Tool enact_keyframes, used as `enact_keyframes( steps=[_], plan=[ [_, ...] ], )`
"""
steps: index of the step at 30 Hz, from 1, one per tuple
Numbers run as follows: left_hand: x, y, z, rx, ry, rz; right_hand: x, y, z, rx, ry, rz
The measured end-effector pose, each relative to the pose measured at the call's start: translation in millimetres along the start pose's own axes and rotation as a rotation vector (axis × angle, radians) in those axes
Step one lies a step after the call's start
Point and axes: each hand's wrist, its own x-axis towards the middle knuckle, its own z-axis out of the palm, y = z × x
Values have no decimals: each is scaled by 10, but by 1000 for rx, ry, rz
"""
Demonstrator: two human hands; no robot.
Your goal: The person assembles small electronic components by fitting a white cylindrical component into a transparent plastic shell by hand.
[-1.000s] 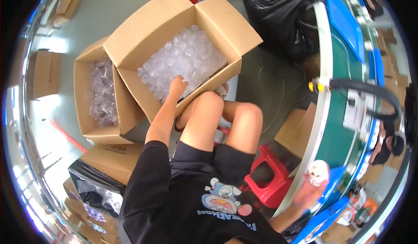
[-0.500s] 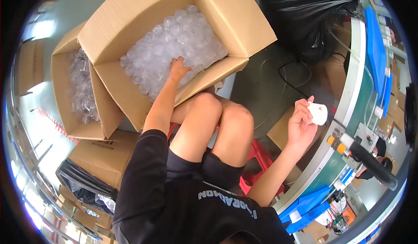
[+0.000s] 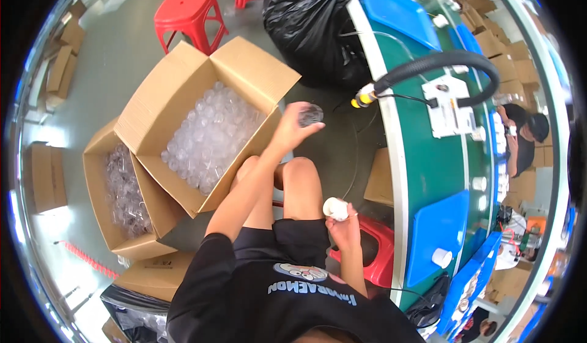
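My left hand point(image 3: 290, 127) is raised beside the right wall of the big open carton point(image 3: 160, 161), its fingers closed around a clear, rounded plastic piece point(image 3: 310, 116). Many similar clear plastic pieces point(image 3: 211, 136) fill that carton. Above the right side of my lap, my right hand point(image 3: 345, 230) grips a white, cup-shaped plastic piece point(image 3: 335, 209). Its open end is tilted up toward the left. The two held pieces are apart from each other.
A second carton point(image 3: 98, 178) of clear parts stands left. To my right runs a green-topped workbench point(image 3: 391, 123) with blue trays point(image 3: 437, 239) and a black flexible hose point(image 3: 440, 61). A black bag point(image 3: 306, 31) and red stool point(image 3: 186, 9) are ahead. A person point(image 3: 520, 135) sits across.
My left hand has come out of the carton to the right, now with a clear piece in it. My right hand has moved inward with the white piece. The view has shifted rightward.
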Motion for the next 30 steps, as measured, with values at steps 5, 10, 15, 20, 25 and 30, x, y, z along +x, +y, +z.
enact_keyframes(
  steps=[5, 10, 15, 20, 25, 30],
  plan=[
    [290, 465, 726, -34, 33, 91, -675, -19, -221, -154, -111, -223],
    [202, 365, 619, -121, 33, 52, -949, 100, -358, -133, -103, -290],
    [-745, 740, 52, -339, -213, -283, -935, 73, -113, -294, -168, -373],
    [-1856, 699, -609, -572, -387, -378, -810, 56, 626, -802, -177, -860],
    [-2409, 1022, -713, -612, -444, -449, -721, 161, 1164, -955, -326, -1062],
    [-2508, 1247, -768, -756, -457, -430, -793, 168, 1321, -1277, -535, -1212]
  ],
)
